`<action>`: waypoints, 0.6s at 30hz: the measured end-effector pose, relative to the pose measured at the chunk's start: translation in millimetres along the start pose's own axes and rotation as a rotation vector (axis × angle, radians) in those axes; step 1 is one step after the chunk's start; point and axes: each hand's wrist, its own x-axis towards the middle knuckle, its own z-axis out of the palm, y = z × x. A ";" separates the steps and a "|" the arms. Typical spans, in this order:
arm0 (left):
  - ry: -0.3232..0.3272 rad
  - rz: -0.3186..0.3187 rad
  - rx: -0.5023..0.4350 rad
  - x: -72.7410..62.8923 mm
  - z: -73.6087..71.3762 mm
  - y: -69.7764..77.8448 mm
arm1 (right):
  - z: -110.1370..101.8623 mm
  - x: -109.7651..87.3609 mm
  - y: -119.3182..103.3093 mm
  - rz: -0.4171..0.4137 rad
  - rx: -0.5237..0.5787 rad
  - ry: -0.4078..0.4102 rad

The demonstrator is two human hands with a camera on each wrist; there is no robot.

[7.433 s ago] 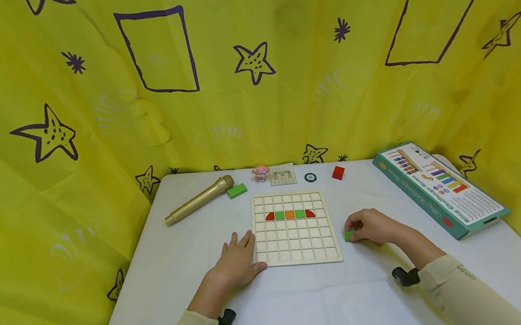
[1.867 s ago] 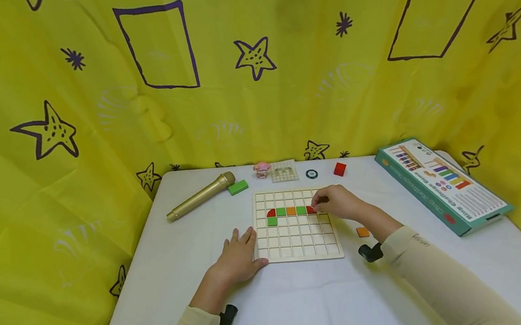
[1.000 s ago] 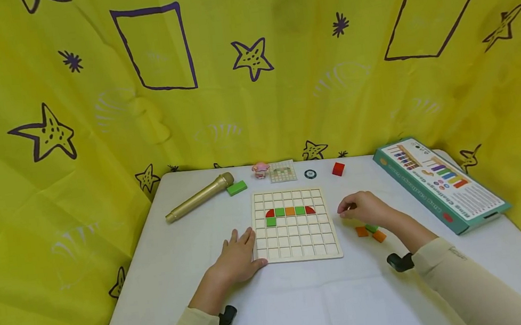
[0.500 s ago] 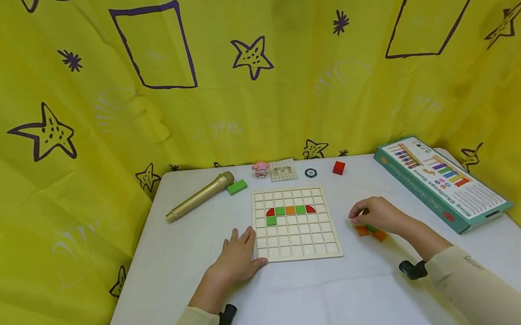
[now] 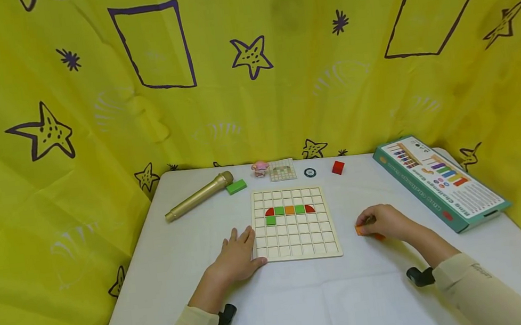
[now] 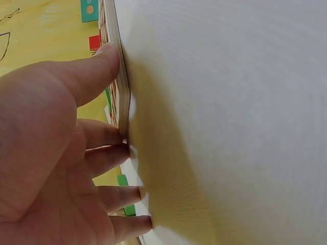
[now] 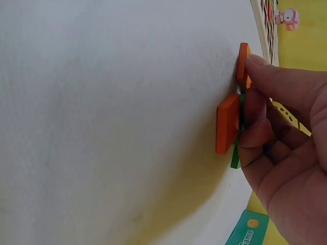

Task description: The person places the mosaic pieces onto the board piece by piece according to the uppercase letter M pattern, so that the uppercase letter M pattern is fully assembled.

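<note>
At the board's left edge my left hand (image 5: 235,259) rests with spread fingers, thumb on the near left corner of the wooden grid board (image 5: 300,253). Across the board runs a row of tiles: a red rounded one at each end, green ones inside, and an orange tile (image 5: 289,210) in the middle. One green tile (image 5: 271,221) sits below the row's left end. Right of the board, my right hand (image 5: 385,222) pinches an orange square tile (image 7: 241,64) between thumb and fingers, close over the table. Another orange tile (image 7: 227,122) and a partly hidden green tile (image 7: 235,157) lie under the hand.
Behind the board lie a gold microphone (image 5: 199,196), a green block (image 5: 236,186), a pink figurine (image 5: 259,169), a pattern card (image 5: 282,170), a black round disc (image 5: 310,173) and a red block (image 5: 338,167). A game box (image 5: 441,184) lies at the right.
A green tile has been added below the row's left end. My right hand has come back from the board to the loose tiles and taken hold of an orange one. The left hand stays put.
</note>
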 end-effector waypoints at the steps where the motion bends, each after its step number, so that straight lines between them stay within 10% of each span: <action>1: 0.000 0.000 0.000 0.2 0.1 -0.1 | -0.3 -0.1 1.2 -0.001 -0.006 -0.003; 18: 0.001 -0.005 -0.013 -2.3 -2.4 2.1 | 0.2 -0.6 3.3 -0.063 -0.031 -0.012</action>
